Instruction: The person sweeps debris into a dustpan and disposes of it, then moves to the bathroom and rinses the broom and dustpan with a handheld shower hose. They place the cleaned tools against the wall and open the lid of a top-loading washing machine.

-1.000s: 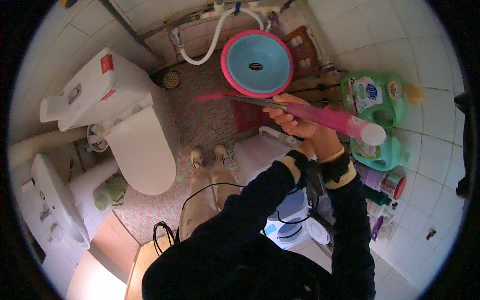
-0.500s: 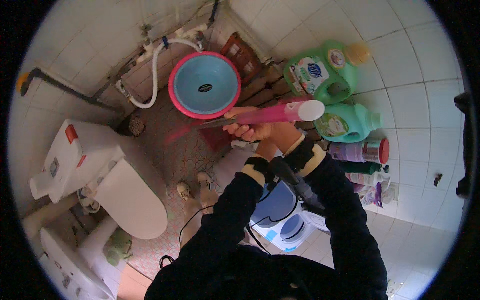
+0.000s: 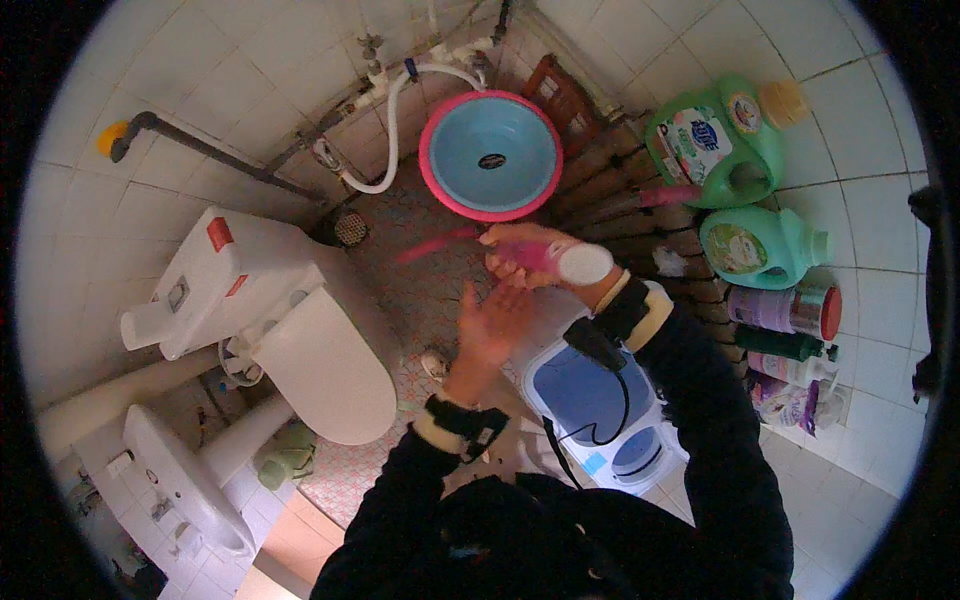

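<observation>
Fingers, right hand [image 3: 535, 232]: curled around a pink, cylindrical, plastic-looking handle [image 3: 535, 256], behind its round white end.
Fingers, left hand [image 3: 490, 325]: opened out and slightly parted, gripping nothing visible, just beneath the right; contact between them could not be told.
Handle's place: tilted above the patterned floor tiles [image 3: 385, 225], near a round blue basin with a pink rim [image 3: 490, 135].
Handle's feel: probably light and stiff, perhaps slippery when wet.
Best hold: apparently around the thick pink section, where the right fingers wrapped.

walls [image 3: 860, 130]: pale tiled | floor [image 3: 340, 490]: reddish patterned | left: white toilet [image 3: 325, 370], white washbasin [image 3: 180, 485]
</observation>
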`<move>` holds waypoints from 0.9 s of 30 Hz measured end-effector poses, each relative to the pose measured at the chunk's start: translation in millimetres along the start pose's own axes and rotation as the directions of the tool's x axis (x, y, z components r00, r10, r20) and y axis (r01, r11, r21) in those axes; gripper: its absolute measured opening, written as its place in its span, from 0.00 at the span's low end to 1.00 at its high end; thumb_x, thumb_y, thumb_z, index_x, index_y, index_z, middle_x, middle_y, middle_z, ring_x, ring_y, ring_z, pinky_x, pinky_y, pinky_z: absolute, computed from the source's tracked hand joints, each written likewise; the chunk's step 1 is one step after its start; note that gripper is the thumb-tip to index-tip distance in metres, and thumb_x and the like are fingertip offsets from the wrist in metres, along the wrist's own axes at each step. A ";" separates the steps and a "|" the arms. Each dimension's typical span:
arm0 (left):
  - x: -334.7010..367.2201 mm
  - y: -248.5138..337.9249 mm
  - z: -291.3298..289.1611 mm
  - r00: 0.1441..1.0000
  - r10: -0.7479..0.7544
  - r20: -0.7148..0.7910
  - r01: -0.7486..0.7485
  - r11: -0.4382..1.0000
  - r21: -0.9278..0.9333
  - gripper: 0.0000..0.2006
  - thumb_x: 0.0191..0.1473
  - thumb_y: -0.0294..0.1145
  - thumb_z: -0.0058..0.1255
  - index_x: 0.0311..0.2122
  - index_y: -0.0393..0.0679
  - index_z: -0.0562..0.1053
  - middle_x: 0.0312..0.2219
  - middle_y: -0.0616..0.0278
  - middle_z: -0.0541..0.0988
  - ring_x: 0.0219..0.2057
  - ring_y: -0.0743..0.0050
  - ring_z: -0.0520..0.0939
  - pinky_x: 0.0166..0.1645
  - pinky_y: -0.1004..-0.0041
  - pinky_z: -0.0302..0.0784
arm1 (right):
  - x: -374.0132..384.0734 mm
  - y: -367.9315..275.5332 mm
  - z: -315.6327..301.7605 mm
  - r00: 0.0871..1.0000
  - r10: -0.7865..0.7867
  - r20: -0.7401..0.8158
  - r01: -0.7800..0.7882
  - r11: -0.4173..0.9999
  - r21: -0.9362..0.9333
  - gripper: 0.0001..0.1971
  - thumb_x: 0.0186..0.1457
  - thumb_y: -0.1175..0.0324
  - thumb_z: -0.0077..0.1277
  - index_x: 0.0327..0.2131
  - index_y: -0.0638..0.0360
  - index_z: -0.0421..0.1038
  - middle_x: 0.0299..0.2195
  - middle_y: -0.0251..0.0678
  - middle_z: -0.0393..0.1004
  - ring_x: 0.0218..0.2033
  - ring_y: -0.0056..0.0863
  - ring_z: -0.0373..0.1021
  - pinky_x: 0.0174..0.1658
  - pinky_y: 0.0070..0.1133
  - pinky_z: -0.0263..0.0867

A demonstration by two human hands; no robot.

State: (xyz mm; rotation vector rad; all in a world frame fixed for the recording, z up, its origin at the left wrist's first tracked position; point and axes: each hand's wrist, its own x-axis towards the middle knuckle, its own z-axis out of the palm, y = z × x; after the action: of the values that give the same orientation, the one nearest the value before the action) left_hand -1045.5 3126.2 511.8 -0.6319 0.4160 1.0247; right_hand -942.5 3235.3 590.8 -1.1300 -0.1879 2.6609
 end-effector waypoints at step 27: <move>-115.8 199.1 -40.5 0.954 0.224 0.199 -0.298 0.768 0.567 0.09 0.51 0.33 0.43 0.33 0.37 0.65 0.30 0.62 0.69 0.32 0.76 0.70 0.42 0.75 0.68 | 230.9 -46.1 17.1 0.903 -0.421 -0.088 0.416 0.907 -0.066 0.15 0.53 0.59 0.39 0.33 0.63 0.65 0.29 0.36 0.69 0.30 0.25 0.66 0.35 0.20 0.64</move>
State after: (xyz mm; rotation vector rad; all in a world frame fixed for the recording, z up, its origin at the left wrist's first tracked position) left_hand -1276.8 3096.9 492.8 0.0622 0.6974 1.1146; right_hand -1101.8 3342.1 453.1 -1.0898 -0.4242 2.2248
